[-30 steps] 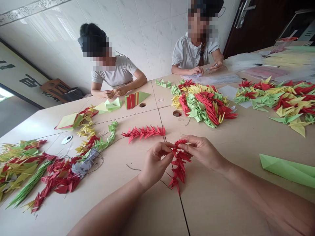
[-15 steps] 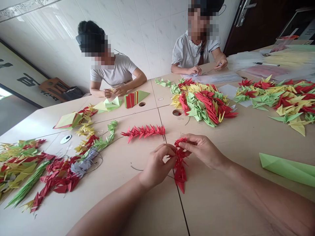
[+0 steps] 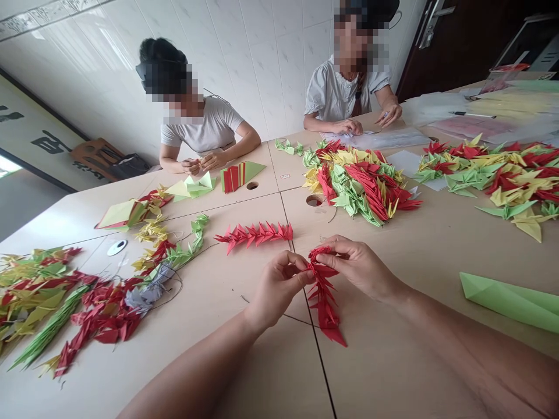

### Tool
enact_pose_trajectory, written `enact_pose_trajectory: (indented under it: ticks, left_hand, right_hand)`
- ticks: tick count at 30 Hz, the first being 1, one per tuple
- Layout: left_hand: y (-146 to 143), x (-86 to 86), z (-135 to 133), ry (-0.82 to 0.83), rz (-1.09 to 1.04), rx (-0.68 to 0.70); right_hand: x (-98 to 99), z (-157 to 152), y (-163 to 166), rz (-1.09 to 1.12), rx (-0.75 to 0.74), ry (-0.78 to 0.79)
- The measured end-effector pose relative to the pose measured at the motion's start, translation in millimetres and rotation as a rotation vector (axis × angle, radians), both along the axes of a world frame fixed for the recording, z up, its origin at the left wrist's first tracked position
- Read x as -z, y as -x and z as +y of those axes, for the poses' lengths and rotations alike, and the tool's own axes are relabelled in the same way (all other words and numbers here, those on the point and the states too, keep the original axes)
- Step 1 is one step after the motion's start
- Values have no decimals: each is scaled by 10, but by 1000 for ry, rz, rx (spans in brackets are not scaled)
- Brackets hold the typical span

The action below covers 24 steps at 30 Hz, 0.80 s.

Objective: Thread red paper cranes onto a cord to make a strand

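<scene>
A string of red folded paper cranes [image 3: 324,297] hangs between my hands near the middle of the table, its lower end reaching toward me. My left hand [image 3: 279,285] pinches it near the top from the left. With thumb and fingers, my right hand [image 3: 356,263] grips the bunched upper end. A thin dark cord [image 3: 301,320] trails below my left hand. Just beyond lies another red paper crane string [image 3: 255,234], apart from both hands.
A heap of red, green and yellow paper cranes [image 3: 362,180] lies ahead, with more cranes [image 3: 502,174] farther right. Mixed strings [image 3: 109,308] cover the left side. A green folded sheet [image 3: 510,299] is at right. Two people [image 3: 196,128] sit opposite, hands on paper.
The lower end of the red crane string has swung right and its folds show more. My left hand has turned slightly, thumb and fingers closer together at the string. My right hand stays about where it was.
</scene>
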State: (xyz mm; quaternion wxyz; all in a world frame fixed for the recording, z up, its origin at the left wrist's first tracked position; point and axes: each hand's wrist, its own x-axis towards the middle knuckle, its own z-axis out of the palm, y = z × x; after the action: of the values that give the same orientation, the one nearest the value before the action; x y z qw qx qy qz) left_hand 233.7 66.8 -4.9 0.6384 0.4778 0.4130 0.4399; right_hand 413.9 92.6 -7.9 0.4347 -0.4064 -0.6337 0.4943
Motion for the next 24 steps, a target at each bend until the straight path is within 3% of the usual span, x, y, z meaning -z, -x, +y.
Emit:
enact_pose_trajectory:
  ticks: [7, 16, 24]
  left_hand:
    - [-11, -7, -13, 166, -101, -39]
    - [-24, -31, -8, 181, -64, -56]
    - [-7, -45, -7, 116, 138, -62]
  right_hand:
    - [-23, -27, 20, -33, -31, -9]
    - [6, -45, 11, -127, -50, -172]
    - [10, -61, 10, -216, -37, -392]
